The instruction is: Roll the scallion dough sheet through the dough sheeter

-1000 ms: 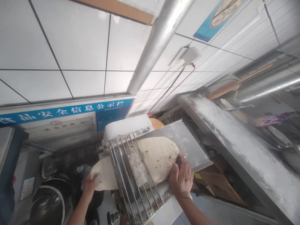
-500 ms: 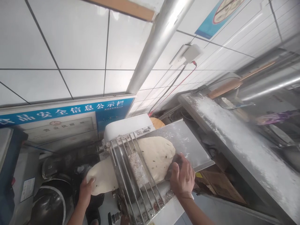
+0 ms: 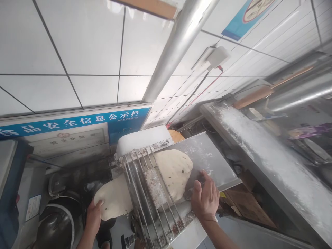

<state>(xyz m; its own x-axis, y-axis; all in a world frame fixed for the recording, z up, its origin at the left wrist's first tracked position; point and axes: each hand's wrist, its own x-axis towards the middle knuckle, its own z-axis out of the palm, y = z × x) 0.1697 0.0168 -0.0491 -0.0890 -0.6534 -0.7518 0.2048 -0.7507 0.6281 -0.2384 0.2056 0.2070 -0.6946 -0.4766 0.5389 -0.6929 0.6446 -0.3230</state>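
Head view: pale flattened dough sheet (image 3: 171, 171) runs lengthwise through the steel roller machine (image 3: 145, 186), left hand (image 3: 92, 216) cupping its outfeed end, right hand (image 3: 206, 197) open, flat at its infeed edge.

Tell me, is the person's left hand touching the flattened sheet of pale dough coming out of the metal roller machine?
Touching. The head view shows the left hand cupped under the sheet's lower edge, fingers overlapping the dough.
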